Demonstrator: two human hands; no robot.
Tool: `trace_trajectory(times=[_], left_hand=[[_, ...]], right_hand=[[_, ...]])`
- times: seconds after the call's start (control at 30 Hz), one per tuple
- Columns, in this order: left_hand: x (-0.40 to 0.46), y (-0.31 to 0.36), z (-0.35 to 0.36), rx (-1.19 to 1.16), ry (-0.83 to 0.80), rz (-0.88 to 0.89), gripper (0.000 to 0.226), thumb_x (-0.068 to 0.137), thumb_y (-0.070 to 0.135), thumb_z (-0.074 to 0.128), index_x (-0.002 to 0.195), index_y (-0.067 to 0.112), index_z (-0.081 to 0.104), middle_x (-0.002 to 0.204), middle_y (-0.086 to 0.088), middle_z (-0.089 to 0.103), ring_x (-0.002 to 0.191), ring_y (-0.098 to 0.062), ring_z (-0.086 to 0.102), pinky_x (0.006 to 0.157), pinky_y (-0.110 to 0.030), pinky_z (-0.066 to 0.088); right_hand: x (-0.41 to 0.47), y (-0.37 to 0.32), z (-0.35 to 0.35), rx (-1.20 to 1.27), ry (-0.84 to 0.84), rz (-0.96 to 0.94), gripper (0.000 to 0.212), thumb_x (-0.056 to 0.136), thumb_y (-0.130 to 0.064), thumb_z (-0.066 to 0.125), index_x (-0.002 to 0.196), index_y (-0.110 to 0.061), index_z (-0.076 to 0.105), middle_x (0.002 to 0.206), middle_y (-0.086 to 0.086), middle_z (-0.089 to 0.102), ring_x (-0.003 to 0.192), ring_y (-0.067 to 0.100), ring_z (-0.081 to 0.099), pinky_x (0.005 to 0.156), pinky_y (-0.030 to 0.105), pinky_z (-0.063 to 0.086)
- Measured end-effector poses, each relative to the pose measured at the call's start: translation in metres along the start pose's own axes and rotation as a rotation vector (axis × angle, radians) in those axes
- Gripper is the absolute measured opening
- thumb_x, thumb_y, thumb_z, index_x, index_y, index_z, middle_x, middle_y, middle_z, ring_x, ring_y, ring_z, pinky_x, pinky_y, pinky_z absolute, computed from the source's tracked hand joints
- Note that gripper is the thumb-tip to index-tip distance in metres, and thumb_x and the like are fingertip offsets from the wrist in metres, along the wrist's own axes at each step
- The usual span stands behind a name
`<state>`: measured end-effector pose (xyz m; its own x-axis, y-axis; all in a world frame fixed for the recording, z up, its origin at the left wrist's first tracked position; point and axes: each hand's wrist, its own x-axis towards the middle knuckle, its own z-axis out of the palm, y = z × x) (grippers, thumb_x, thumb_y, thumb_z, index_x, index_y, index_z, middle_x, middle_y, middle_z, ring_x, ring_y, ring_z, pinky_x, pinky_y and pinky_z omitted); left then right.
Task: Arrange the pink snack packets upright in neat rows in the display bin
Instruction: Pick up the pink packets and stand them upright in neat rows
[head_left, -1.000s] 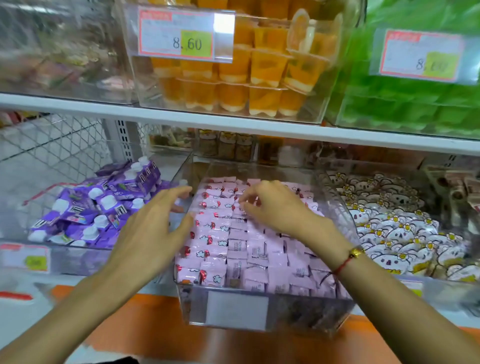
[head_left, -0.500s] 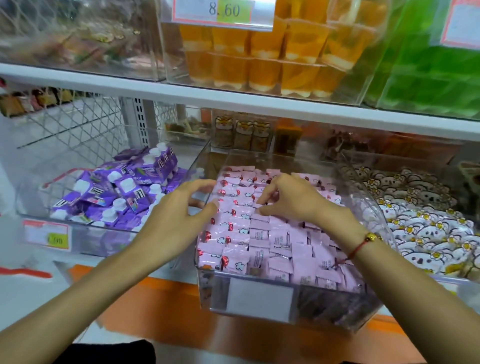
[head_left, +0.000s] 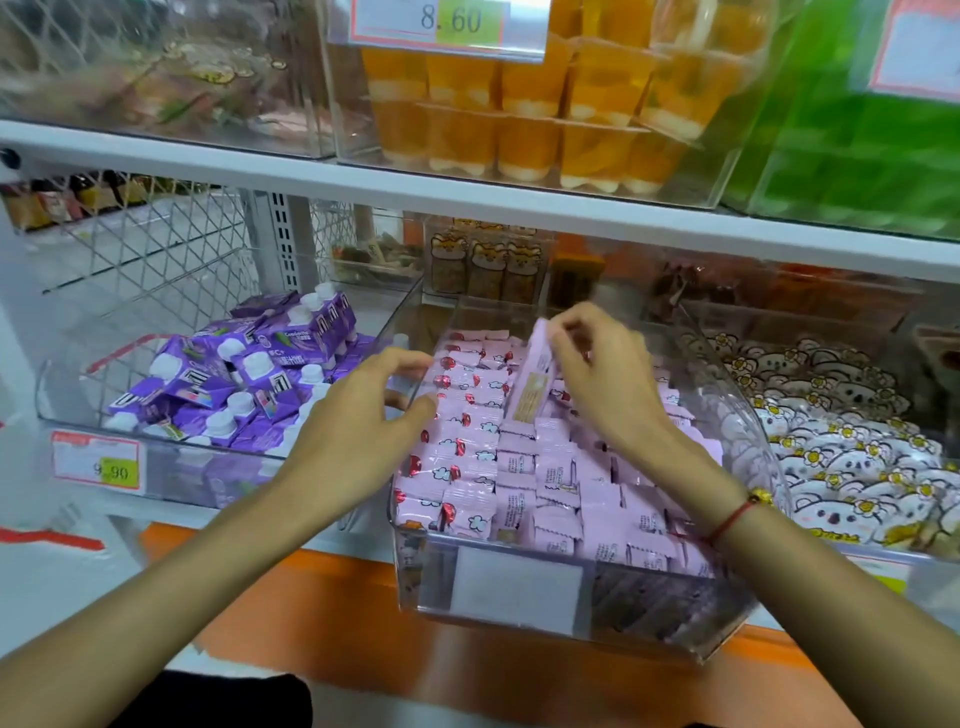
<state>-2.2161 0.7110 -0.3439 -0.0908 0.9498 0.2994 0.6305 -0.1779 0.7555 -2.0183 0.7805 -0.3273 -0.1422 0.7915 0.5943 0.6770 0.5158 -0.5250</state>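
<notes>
right hand (head_left: 605, 382) pinches one flat pink foil snack packet (head_left: 532, 376) by its top edge, lifted clear above the rows at 12 o'clock in the clear acrylic display bin (head_left: 519, 597). left hand (head_left: 353, 436) grasps nothing – fingers loosely bent, tips touching the left-hand column of pink packets (head_left: 457, 441) at 9 o'clock. risk: pushing the raised packet into tightly packed rows may topple or skew its neighbours – the thin top-edge pinch could also slip, dropping it flat across the rows.
</notes>
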Motion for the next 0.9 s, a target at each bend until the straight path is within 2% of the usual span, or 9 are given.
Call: trace_trajectory(times=[0.13,0.23,0.3,0.37,0.47,0.57,0.67,0.8,0.9], left_hand=[[0.0,0.001,0.003,0.039,0.042,0.04,0.036,0.089,0.026,0.06,0.125,0.027,0.052,0.118,0.013,0.054,0.108,-0.008,0.053,0.085,-0.026,0.041],[-0.003,0.009,0.005,0.076,0.135,0.234,0.046,0.088,0.034,0.061,0.131,0.025,0.046,0.122,0.014,0.043,0.117,-0.007,0.046,0.092,-0.022,0.036],[-0.007,0.02,0.007,0.054,0.127,0.366,0.055,0.085,0.044,0.063,0.134,0.032,0.041,0.131,0.017,0.039,0.121,-0.002,0.041,0.096,-0.019,0.033],[-0.011,0.03,0.011,0.059,0.057,0.464,0.061,0.082,0.049,0.065,0.135,0.039,0.038,0.133,0.021,0.038,0.122,0.002,0.039,0.096,-0.015,0.033],[-0.013,0.036,0.014,0.093,0.057,0.551,0.05,0.082,0.03,0.071,0.128,0.033,0.052,0.125,0.016,0.05,0.114,-0.005,0.048,0.091,-0.027,0.045],[-0.009,0.04,0.008,-0.087,0.105,0.437,0.034,0.082,0.018,0.071,0.114,0.029,0.064,0.111,0.016,0.064,0.102,-0.008,0.059,0.084,-0.031,0.052],[-0.005,0.043,0.001,-0.564,-0.003,0.091,0.017,0.084,0.025,0.067,0.1,0.029,0.072,0.091,0.01,0.073,0.083,-0.006,0.068,0.064,-0.022,0.056],[-0.002,0.041,-0.001,-0.805,-0.102,-0.231,0.026,0.082,0.037,0.066,0.087,0.013,0.073,0.097,-0.016,0.07,0.077,-0.009,0.07,0.054,-0.016,0.052],[-0.001,0.04,-0.001,-0.743,-0.079,-0.206,0.031,0.082,0.041,0.065,0.088,0.013,0.075,0.102,-0.015,0.07,0.081,-0.014,0.072,0.049,-0.016,0.049]], right_hand=[[0.002,-0.01,-0.016,0.267,0.31,0.174,0.009,0.097,-0.016,0.049,0.091,-0.017,0.057,0.074,-0.018,0.054,0.06,-0.011,0.054,0.051,0.007,0.04],[0.003,-0.014,-0.031,0.509,0.498,0.362,0.02,0.097,-0.017,0.048,0.078,-0.022,0.049,0.08,0.003,0.064,0.077,0.004,0.065,0.065,0.028,0.048],[0.0,-0.02,-0.034,0.67,0.381,0.522,0.016,0.098,-0.02,0.047,0.086,-0.014,0.054,0.089,0.01,0.068,0.083,0.019,0.069,0.07,0.032,0.055],[-0.007,-0.027,-0.031,0.728,0.226,0.57,0.019,0.098,-0.018,0.046,0.098,-0.003,0.058,0.087,0.007,0.068,0.071,0.009,0.068,0.065,0.02,0.057],[-0.016,-0.036,-0.028,0.834,0.101,0.604,0.017,0.097,-0.013,0.046,0.091,-0.005,0.059,0.083,0.007,0.067,0.07,0.008,0.064,0.056,0.013,0.052],[-0.016,-0.037,-0.037,1.008,-0.043,0.695,0.019,0.097,-0.019,0.05,0.095,-0.006,0.063,0.072,0.0,0.071,0.067,0.006,0.067,0.059,0.016,0.054],[-0.014,-0.033,-0.043,0.933,-0.161,0.631,0.033,0.095,-0.041,0.048,0.102,-0.014,0.065,0.081,-0.005,0.072,0.074,0.005,0.068,0.068,0.021,0.055],[-0.015,-0.033,-0.043,0.683,-0.133,0.39,0.042,0.093,-0.051,0.046,0.115,-0.018,0.06,0.103,0.0,0.067,0.087,-0.001,0.064,0.087,0.021,0.048],[-0.022,-0.034,-0.04,0.326,-0.077,0.03,0.048,0.085,-0.053,0.054,0.127,-0.029,0.051,0.12,-0.02,0.051,0.114,-0.007,0.044,0.096,0.014,0.037]])
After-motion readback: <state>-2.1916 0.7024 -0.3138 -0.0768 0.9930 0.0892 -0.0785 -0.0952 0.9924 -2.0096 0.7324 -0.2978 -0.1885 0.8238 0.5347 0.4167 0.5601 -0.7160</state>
